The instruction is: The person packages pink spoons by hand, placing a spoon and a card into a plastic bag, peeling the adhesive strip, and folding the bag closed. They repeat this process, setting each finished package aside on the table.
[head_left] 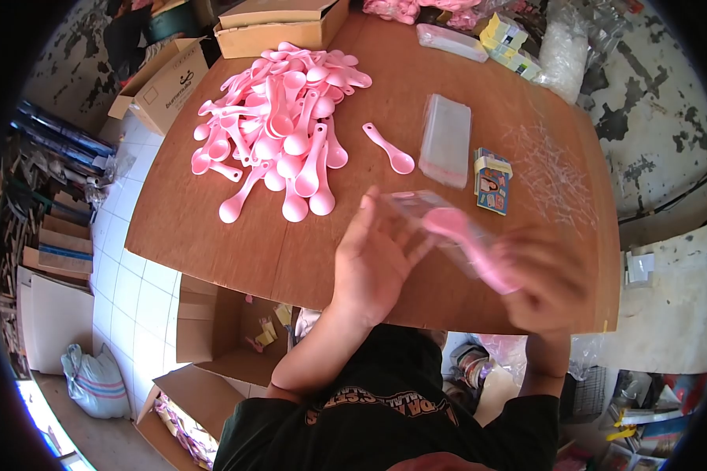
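Observation:
In front of my body, my left hand (375, 263) grips the open end of a clear plastic bag (411, 206), its thumb up and its fingers partly behind the film. A pink spoon (450, 224) lies within or against the bag, bowl toward my left hand; the film blurs which. My right hand (546, 279), smeared by motion, holds the spoon by its handle end. Beyond my hands, a single pink spoon (390, 149) rests on the table beside a stack of clear bags (446, 141). A large heap of pink spoons (287, 118) covers the table's left part.
Small printed cards (492, 182) under a band and scattered thin clear strips (554, 169) lie on the right of the wooden table (212, 243). A cardboard box (279, 31) stands at the back edge. Open cartons (200, 392) sit on the floor at left.

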Demonstrator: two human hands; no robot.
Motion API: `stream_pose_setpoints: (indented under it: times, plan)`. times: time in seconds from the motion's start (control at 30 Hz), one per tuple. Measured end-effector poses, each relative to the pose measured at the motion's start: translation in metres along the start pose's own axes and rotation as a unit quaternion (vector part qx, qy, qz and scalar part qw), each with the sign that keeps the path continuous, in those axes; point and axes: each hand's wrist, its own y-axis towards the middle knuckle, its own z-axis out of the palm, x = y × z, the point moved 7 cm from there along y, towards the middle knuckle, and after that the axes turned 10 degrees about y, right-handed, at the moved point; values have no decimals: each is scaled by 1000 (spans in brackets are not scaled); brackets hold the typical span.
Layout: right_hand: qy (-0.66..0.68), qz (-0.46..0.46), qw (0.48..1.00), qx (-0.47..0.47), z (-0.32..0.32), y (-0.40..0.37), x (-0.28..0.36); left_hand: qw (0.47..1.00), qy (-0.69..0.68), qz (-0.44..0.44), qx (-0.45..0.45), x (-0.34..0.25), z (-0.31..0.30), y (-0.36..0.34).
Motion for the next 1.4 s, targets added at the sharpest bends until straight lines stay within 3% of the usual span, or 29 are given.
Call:
stream_pose_setpoints:
  times: [0.07, 0.13, 0.2, 0.23, 0.3, 0.47, 0.57, 0.6, 0.67, 0.73, 0.83, 0.9, 1.03, 1.1, 1.17, 1.23, 1.27, 1.33, 1.4]
  plan:
    - [-36, 31, 997, -56, -36, 13, 3, 993, 38, 80, -79, -13, -10, -4]
    - [-48, 49, 993, -101, -52, 23, -1, 990, 48, 118, -54, -18, -11, -4]
    - [-96, 119, 988, -7, -42, 42, -28, 967, 143, 198, -70, -29, -5, -7]
    - [-97, 124, 988, -8, -37, 43, -43, 960, 166, 213, -73, -29, -1, -9]
    - [-44, 141, 989, 30, -16, 35, -74, 956, 188, 217, -60, -26, 4, -12]
    - [69, 189, 979, 23, -9, 33, -63, 914, 317, 254, -3, -31, 10, -9]
    - [125, 237, 958, 97, 4, 23, -57, 835, 476, 268, 62, -28, 26, -8]
    - [125, 239, 958, 97, 6, 20, -52, 835, 476, 267, 63, -28, 28, -9]
    - [229, 310, 920, 71, 15, 11, -49, 867, 425, 191, 175, -14, 45, -13]
    - [240, 319, 914, 66, 17, 10, -49, 879, 403, 214, 139, -18, 49, -16]
    - [236, 310, 919, 57, 18, 10, -50, 862, 452, 222, 60, -25, 48, -17]
    - [153, 226, 961, 50, 14, 20, -41, 845, 482, 224, 56, -25, 45, -16]
    - [90, 198, 975, 33, 16, 22, -35, 819, 543, 182, 42, -26, 52, -20]
    - [-8, 114, 992, 46, 16, 26, -25, 800, 568, 194, 33, -27, 55, -24]
    - [-42, 88, 994, 49, 18, 27, -22, 780, 591, 205, 24, -28, 55, -26]
    - [-75, 60, 994, 53, 21, 26, -18, 687, 679, 255, 39, -30, 62, -31]
    - [-123, 30, 990, 58, 24, 24, -15, 687, 680, 255, 40, -31, 63, -33]
    - [-173, 1, 983, 62, 24, 22, -10, 594, 741, 301, 87, -28, 77, -39]
    - [-206, -3, 974, 93, 24, 19, -8, 575, 751, 307, 106, -27, 77, -39]
